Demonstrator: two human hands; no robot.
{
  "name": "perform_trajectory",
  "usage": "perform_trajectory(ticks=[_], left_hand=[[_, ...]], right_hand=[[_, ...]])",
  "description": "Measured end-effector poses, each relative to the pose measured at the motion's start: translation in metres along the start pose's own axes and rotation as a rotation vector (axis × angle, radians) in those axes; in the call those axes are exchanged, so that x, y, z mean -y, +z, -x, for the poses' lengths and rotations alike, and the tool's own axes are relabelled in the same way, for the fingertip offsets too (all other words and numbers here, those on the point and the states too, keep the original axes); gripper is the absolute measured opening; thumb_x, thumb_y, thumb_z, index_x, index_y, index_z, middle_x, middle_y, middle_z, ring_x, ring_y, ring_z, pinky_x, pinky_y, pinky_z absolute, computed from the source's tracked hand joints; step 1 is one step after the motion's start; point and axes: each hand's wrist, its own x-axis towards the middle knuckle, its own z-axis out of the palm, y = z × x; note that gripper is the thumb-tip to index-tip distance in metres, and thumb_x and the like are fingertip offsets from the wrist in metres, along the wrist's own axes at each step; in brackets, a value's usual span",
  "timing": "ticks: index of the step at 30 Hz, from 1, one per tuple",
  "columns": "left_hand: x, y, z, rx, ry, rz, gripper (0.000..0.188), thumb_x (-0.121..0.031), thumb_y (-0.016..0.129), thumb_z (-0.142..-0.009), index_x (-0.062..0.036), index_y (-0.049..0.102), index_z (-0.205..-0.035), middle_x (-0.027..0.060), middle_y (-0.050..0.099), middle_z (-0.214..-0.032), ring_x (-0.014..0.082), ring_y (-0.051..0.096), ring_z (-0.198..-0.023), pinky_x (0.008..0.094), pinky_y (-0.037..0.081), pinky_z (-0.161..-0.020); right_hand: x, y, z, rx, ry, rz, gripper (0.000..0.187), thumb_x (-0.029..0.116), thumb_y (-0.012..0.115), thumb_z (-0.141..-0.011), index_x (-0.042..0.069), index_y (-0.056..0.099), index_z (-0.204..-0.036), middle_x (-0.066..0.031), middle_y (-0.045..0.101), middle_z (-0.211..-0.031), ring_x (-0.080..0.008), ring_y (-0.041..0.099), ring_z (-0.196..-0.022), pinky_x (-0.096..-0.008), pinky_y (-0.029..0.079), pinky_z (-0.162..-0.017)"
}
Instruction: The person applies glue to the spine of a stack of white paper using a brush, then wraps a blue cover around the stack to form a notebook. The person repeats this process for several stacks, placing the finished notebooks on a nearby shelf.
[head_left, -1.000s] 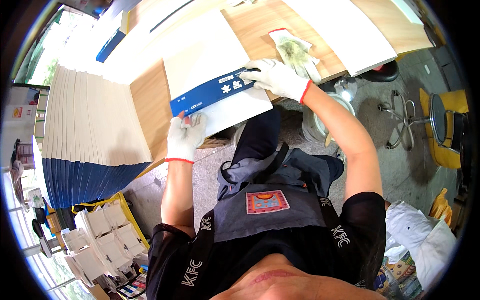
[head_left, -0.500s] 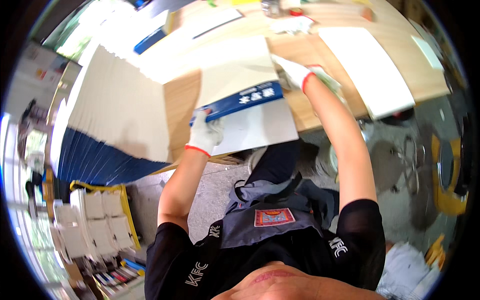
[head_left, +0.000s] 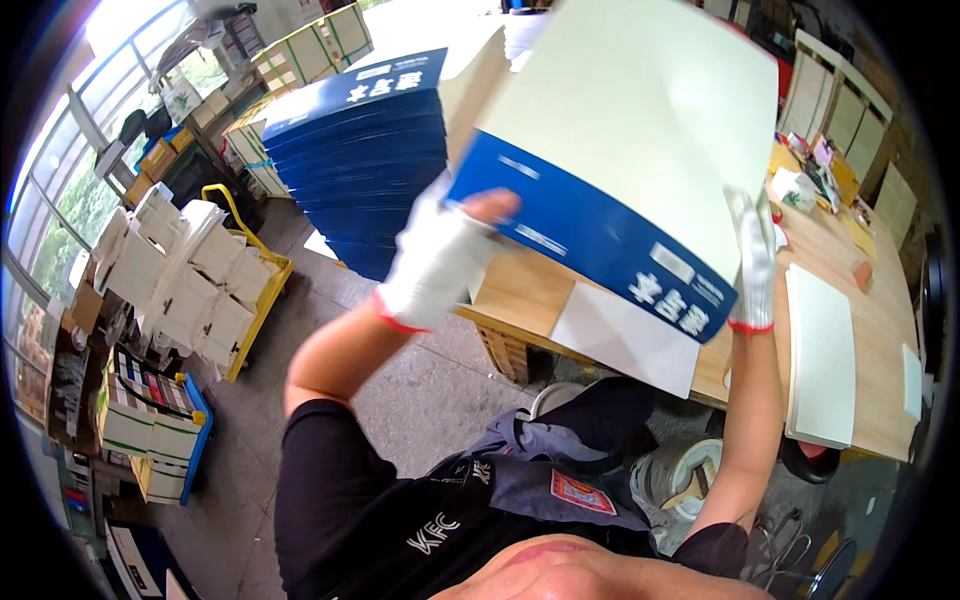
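A large cream panel (head_left: 640, 120) with a blue printed band along its near edge, like a book cover, is raised and tilted above the table. My left hand (head_left: 435, 255), in a white glove with a red cuff, grips its left corner, the bare thumb lying over the blue band. At its right edge, my right hand (head_left: 755, 260), gloved the same way, is closed on the side; its fingers are partly hidden. Below the panel, a white sheet (head_left: 630, 340) lies on the wooden table (head_left: 520, 295), overhanging the front edge. A tall stack of blue-edged covers (head_left: 370, 170) stands beside my left hand.
A pile of white sheets (head_left: 820, 360) lies on the table's right part, with small tools and crumpled paper beyond. On the floor at left are a yellow trolley (head_left: 255, 320) with white bundles and a blue trolley (head_left: 200, 450). Buckets (head_left: 685, 475) stand under the table.
The panel has been lifted off the table and tilted up, with both hands now on it; before, my right hand was apart at the far right. The view has swung left.
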Motion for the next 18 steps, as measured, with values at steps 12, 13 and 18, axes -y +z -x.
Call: perform_trajectory(ticks=[12,13,18], left_hand=[[-0.171,-0.241,-0.105,-0.274,0.383,-0.348,0.039,-0.026,0.06,-0.098,0.0082,0.061,-0.117,0.0123,0.066,-0.107,0.0211,0.066,-0.097,0.0342,0.057,-0.084],[-0.166,-0.261,-0.107,-0.286,0.322,-0.799,0.045,-0.032,0.059,-0.098,0.0078,0.061,-0.118,0.0108,0.065,-0.108,0.0196,0.063,-0.094,0.0322,0.053,-0.083],[-0.129,-0.26,-0.085,-0.365,0.158,-1.173,0.065,-0.055,0.047,-0.096,0.001,0.063,-0.126,0.0075,0.062,-0.094,0.0143,0.051,-0.081,0.0285,0.038,-0.067]], right_hand=[[0.037,0.313,-0.18,0.263,-0.223,0.544,0.048,0.047,0.053,-0.098,0.001,0.065,-0.1,-0.0084,0.064,-0.078,-0.018,0.057,-0.063,-0.0347,0.049,-0.058],[0.024,0.324,-0.178,0.217,-0.096,0.745,0.05,0.051,0.055,-0.095,0.003,0.066,-0.103,-0.012,0.065,-0.08,-0.0199,0.06,-0.068,-0.0329,0.049,-0.059],[-0.004,0.316,-0.164,0.322,-0.183,1.213,0.053,0.049,0.045,-0.096,0.003,0.071,-0.088,-0.0128,0.068,-0.082,-0.0266,0.063,-0.079,-0.0377,0.048,-0.073]])
